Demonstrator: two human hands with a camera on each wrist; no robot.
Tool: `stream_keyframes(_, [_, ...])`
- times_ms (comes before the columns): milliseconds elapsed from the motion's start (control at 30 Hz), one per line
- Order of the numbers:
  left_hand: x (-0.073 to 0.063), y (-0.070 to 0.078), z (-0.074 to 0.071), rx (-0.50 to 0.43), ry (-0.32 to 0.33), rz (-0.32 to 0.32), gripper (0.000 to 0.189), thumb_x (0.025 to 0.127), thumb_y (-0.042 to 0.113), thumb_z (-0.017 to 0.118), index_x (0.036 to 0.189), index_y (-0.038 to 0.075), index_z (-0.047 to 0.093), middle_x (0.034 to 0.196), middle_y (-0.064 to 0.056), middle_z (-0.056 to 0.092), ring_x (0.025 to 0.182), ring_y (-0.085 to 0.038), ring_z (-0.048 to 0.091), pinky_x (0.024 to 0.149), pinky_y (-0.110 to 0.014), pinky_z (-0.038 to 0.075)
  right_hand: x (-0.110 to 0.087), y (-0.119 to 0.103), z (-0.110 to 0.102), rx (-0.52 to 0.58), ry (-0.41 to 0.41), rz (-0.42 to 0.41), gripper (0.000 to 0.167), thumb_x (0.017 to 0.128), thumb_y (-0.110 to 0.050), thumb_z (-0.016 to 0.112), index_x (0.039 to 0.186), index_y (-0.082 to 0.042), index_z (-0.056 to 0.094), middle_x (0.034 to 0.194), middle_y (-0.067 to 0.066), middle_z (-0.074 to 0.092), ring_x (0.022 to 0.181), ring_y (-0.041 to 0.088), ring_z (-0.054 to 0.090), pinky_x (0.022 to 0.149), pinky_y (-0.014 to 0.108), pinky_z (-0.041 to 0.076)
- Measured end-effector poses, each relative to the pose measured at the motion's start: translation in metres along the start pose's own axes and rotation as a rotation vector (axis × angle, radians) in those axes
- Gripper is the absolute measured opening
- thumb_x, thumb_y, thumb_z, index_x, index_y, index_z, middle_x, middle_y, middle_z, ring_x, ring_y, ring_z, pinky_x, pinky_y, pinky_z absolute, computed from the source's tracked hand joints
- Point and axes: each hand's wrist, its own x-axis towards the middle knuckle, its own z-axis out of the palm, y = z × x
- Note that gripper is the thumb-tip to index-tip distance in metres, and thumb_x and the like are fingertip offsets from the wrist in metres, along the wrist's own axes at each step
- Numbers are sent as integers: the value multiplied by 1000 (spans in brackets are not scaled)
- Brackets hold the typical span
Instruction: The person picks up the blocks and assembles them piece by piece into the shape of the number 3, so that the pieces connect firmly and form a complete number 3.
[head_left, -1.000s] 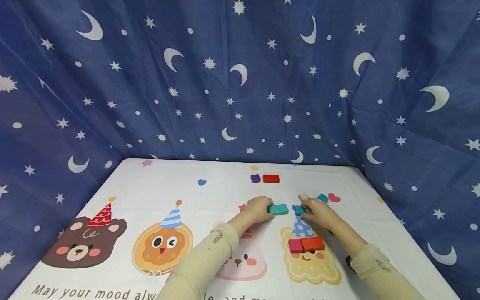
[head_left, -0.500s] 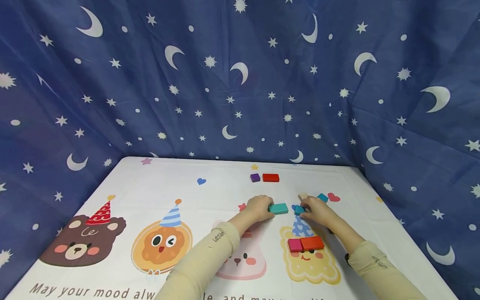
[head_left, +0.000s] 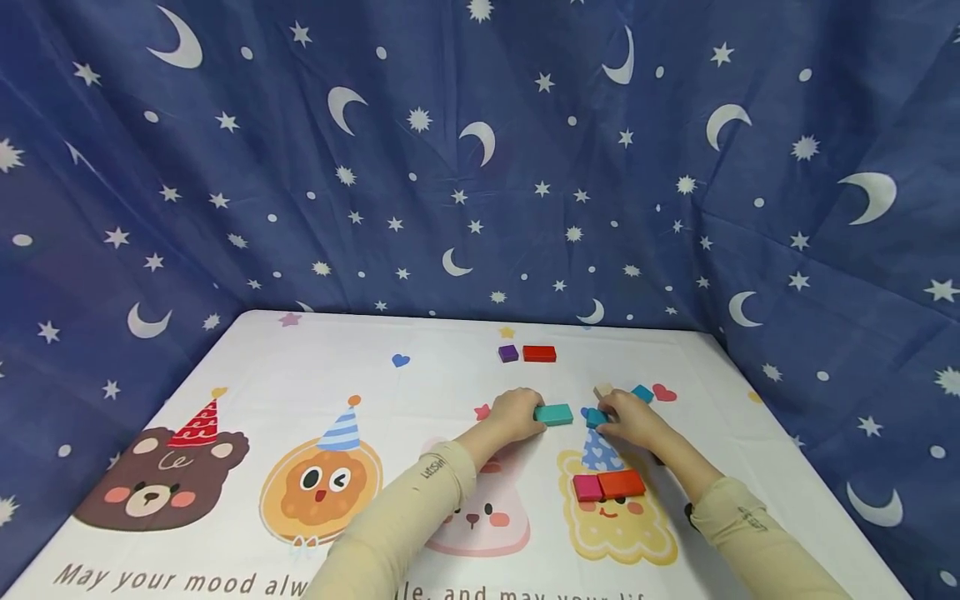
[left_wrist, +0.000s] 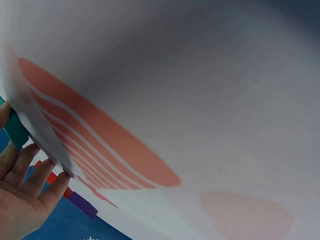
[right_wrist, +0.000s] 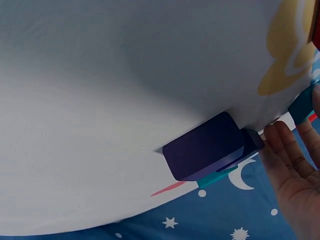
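My left hand (head_left: 516, 415) pinches the left end of a teal-green rectangular block (head_left: 555, 415) on the white tablecloth; in the left wrist view the block (left_wrist: 16, 129) shows between thumb and fingers. My right hand (head_left: 633, 418) pinches a small blue block (head_left: 596, 417) just right of the green one, a short gap between them. Right behind the right fingers stand a pale wooden-coloured block (head_left: 602, 390) and another blue block (head_left: 642, 393), each partly covered. The right wrist view has dark purple blocks (right_wrist: 205, 147) beside that hand, mostly hidden by the arm in the head view.
Closer to me, a pink block (head_left: 587, 487) and an orange-red block (head_left: 622, 484) lie end to end. Farther back sit a purple block (head_left: 508, 353) and a red block (head_left: 539, 353). A blue star-printed curtain (head_left: 420, 208) hangs behind the printed tablecloth (head_left: 322, 467).
The head view has shifted slightly. Both hands keep their grips on the green and blue blocks, and the gap between those blocks looks about the same.
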Motion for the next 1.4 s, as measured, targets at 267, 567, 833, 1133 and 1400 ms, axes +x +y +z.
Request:
stream_keyframes(267, [-5,-6,-7,-28,7,12,30,80,24,74,104,6,70,96,-4,68,82,-13,59,78,-27,50,4,-6,0,-28,0,-19,27,77,-11,76,97,4,66,84,9,61,76,18,51,82,40,52])
stream_keyframes(567, [-9,-20,-14,-52,43,26,33,76,21,78,106,7,71,104,-5,71,95,-18,65,85,-32,51,5,-7,1,-33,4,29,30,78,-13,76,100,3,66,82,7,59,76,18,51,79,36,53])
stream_keyframes(833, [-10,-26,-21,-18,54,39,36,75,22,79,107,8,71,107,-5,71,99,-18,65,88,-33,51,4,-6,-1,14,13,67,33,78,-14,76,103,4,66,88,9,64,79,19,54,85,40,54])
stream_keyframes(1133, [-20,-35,-29,13,20,76,33,76,21,77,106,9,71,105,-4,71,97,-16,64,87,-34,51,0,-14,2,15,16,57,34,78,-13,76,105,4,66,106,18,68,87,22,59,89,42,52])
stream_keyframes(1400, [-30,-54,-38,21,25,77,31,75,20,78,104,8,72,102,-4,72,95,-18,64,86,-36,51,0,-31,4,15,21,39,33,78,-15,76,106,0,67,109,16,68,111,34,59,94,45,49])
